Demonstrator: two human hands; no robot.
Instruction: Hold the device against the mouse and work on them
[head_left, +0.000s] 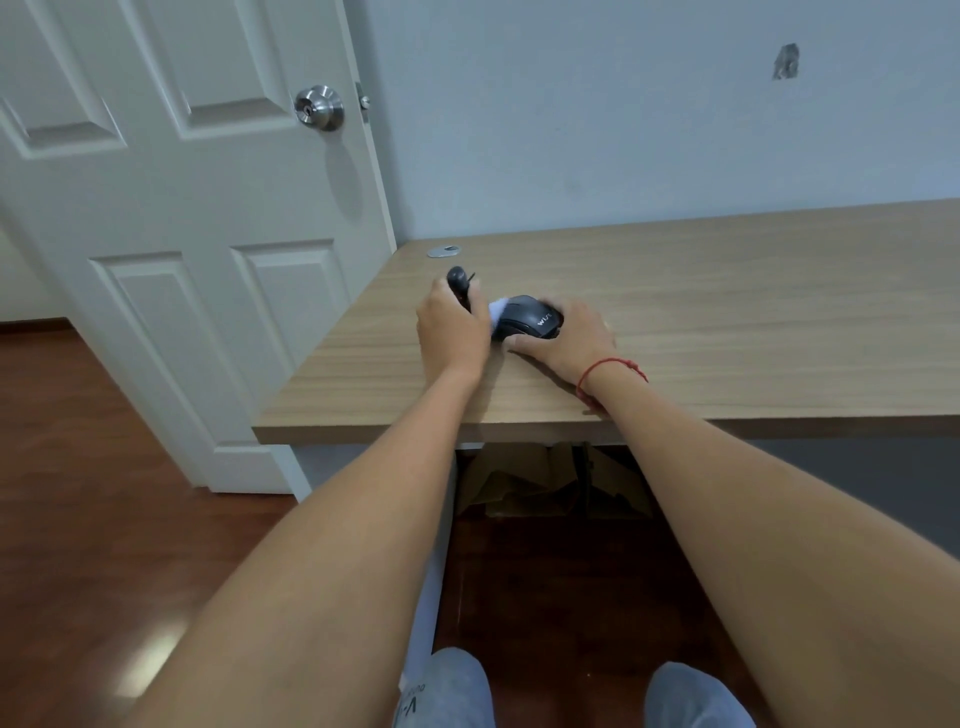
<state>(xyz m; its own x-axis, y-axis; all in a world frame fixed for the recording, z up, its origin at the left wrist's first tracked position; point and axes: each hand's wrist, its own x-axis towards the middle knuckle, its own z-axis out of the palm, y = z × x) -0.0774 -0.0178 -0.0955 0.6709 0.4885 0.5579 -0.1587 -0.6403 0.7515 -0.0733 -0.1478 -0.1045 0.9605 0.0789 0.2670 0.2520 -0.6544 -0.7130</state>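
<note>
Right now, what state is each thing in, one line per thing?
Left hand: grips a black-handled brush, white bristles against the mouse.
Right hand: fingers curled round the mouse, holding it.
Black mouse: resting on the desk, top up.
Desk: wooden top; grommet set near its back corner.
Door: ajar.

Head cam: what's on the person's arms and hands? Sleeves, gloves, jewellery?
Both forearms are bare, with no sleeves in view and no gloves. The left hand wears nothing visible. The right hand has a thin red string bracelet at the wrist, with a loose tail. No watch visible.
</note>
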